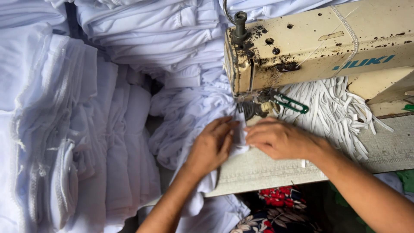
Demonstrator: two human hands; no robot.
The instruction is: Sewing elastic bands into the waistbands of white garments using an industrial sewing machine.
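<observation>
Both hands are flat on the work, fingers stretched out and pressing rather than gripping. Going from the left: heaps of folded white garments (64, 129) fill that whole side, stacked deep and spilling toward the middle. Next comes the left hand (212, 144), palm down on a white fabric piece (239, 138) that trails off the edge of the bench (267, 170) and hangs toward the person's lap. Just beside it the right hand (278, 139) pins the same piece, fingertips nearly meeting the left's under the presser foot (250, 108) of an old cream sewing machine (319, 43). Behind the right wrist lies a tangle of white elastic strips (332, 108).

To my eye the cloth is being lined up at the needle. Feeding it through would call for both hands to guide it evenly, with fingertips kept clear of the foot.
</observation>
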